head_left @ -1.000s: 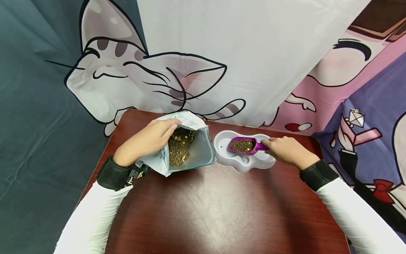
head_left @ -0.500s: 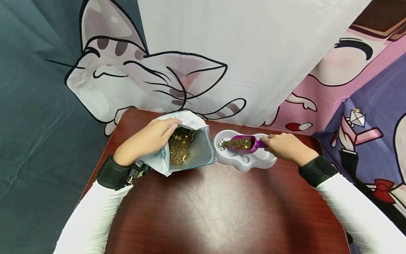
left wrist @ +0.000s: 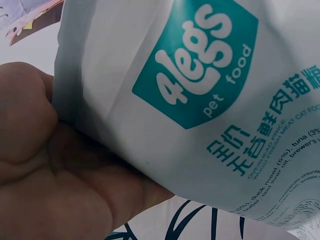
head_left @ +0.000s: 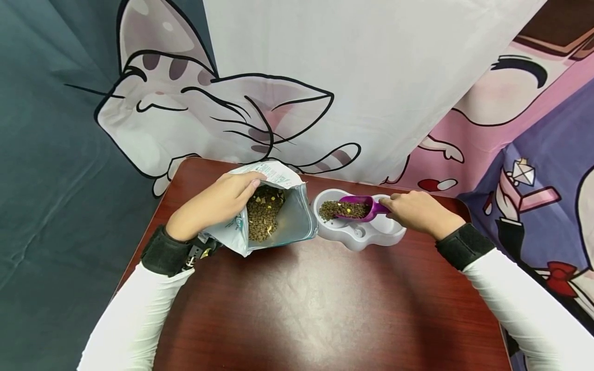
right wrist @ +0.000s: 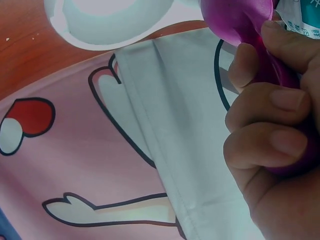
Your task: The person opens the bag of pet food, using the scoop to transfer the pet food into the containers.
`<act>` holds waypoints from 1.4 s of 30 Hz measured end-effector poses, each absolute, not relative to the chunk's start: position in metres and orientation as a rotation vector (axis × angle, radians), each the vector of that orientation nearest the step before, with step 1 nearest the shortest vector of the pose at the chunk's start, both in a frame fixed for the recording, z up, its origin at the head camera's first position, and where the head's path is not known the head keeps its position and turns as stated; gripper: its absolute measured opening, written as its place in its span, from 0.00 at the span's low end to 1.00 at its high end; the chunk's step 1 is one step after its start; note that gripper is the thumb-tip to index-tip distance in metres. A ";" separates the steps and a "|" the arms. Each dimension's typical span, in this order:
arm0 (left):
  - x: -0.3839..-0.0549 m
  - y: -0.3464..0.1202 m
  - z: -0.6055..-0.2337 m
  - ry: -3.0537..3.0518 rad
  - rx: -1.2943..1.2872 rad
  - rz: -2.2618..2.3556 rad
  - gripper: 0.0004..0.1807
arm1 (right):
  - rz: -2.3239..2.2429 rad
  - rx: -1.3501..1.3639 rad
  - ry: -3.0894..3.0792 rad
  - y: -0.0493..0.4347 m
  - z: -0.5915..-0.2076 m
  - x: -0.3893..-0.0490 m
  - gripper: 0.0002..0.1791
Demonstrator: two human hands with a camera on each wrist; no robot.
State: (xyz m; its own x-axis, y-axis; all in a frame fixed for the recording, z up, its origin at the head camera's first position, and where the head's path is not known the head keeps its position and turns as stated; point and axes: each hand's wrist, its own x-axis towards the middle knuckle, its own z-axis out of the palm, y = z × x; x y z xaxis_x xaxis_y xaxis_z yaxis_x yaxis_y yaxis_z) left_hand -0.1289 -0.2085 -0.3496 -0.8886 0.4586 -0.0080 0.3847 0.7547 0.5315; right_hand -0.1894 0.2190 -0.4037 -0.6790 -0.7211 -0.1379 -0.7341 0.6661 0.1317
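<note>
Gripping the bag [head_left: 297, 221] by its rim with the left hand [head_left: 227, 198], just as half a second ago. Curling the right hand [head_left: 413, 209] closely round the handle of the scoop [head_left: 375, 210]. Tipping kibble [head_left: 345, 209] off the lip into the left well of the bowl [head_left: 371, 239], just right of the bag on the table [head_left: 297, 309]: now spread thickly, against only loose pieces half a second ago and none a second ago. Apparently mid-pour, with much left in the scoop. Ending, past the table, at a cat-print cloth [head_left: 352, 77].
</note>
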 end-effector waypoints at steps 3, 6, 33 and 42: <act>-0.130 -0.208 -0.350 2.820 0.690 0.802 0.21 | 0.288 -1.237 2.805 0.217 -0.402 -0.191 0.12; -0.130 -0.209 -0.351 2.825 0.698 0.799 0.21 | 0.303 -1.248 2.811 0.216 -0.400 -0.192 0.13; -0.129 -0.209 -0.351 2.819 0.691 0.788 0.21 | 0.445 -1.425 2.851 0.199 -0.383 -0.188 0.12; -0.129 -0.208 -0.351 2.820 0.695 0.788 0.21 | 0.480 -1.400 2.893 0.202 -0.381 -0.182 0.12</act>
State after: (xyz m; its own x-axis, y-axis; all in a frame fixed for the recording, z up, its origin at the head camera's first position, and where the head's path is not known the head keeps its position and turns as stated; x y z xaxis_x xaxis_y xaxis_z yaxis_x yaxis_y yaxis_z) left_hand -0.1289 -0.2078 -0.3508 -0.8851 0.4655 -0.0026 0.3967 0.7571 0.5192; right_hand -0.1816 0.2018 -0.3807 -0.6241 -0.7807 -0.0313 -0.7490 0.5863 0.3085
